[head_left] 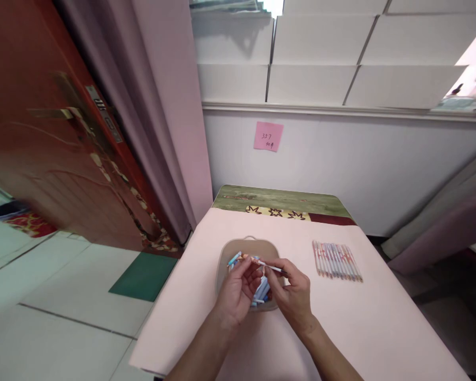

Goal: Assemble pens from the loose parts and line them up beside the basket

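Above a beige bin (248, 245) on the pink-covered table, both hands meet around one slim pen (273, 268) with a white barrel, an orange patterned end and a dark tip. My right hand (293, 288) pinches the barrel near its dark end. My left hand (240, 286) has its thumb and index finger closed on the orange end, its other fingers curled. Several blue and white pens or caps (263, 290) lie in the bin, partly hidden by the hands. To the right, a row of pens (336, 261) lies side by side on the table.
The table (384, 317) stands against a white wall with a pink note (268, 136). Its far edge shows a green patterned surface (277, 197). On the left are a red-brown door (63, 159), a purple curtain (143, 106) and a green mat (143, 276) on the tiled floor.
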Tool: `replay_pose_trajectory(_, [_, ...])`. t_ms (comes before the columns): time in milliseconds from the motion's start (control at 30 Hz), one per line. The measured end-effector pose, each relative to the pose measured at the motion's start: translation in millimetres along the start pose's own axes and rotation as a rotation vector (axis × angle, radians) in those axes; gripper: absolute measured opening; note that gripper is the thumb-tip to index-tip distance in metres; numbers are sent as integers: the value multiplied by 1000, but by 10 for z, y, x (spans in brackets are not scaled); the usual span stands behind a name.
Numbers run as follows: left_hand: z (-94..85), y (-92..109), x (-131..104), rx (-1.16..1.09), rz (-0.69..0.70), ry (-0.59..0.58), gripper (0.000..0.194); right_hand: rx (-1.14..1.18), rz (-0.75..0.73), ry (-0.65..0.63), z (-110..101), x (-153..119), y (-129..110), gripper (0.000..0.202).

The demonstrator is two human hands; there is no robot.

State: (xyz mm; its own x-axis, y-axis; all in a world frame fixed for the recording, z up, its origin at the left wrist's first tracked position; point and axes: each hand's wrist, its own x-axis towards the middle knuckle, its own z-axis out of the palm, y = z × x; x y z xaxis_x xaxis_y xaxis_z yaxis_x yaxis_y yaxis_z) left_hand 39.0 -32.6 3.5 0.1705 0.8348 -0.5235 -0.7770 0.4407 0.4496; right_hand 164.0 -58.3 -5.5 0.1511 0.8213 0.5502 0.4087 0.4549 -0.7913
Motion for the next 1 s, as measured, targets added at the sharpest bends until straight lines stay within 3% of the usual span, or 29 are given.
replay_pose_trajectory(300, [42, -42, -43, -9, -2, 49, 8, -38, -32, 0, -74, -56, 77, 9])
replay_pose_trajectory(633, [-51, 58, -17, -92, 65, 55, 16, -78, -164, -87, 48, 70, 38, 15])
replay_pose_trajectory(833, [-82, 119, 10, -160, 95, 86, 20, -49, -33, -102, 109, -13, 27, 24])
replay_pose_trajectory(933, [-129, 271, 37, -187, 108, 111, 22, -72, 28, -68, 18, -36, 77, 34])
replay_pose_trajectory(1000, [-184, 417, 56, -207, 134, 127, 25, -121, 56, -37, -87, -7, 152, 28])
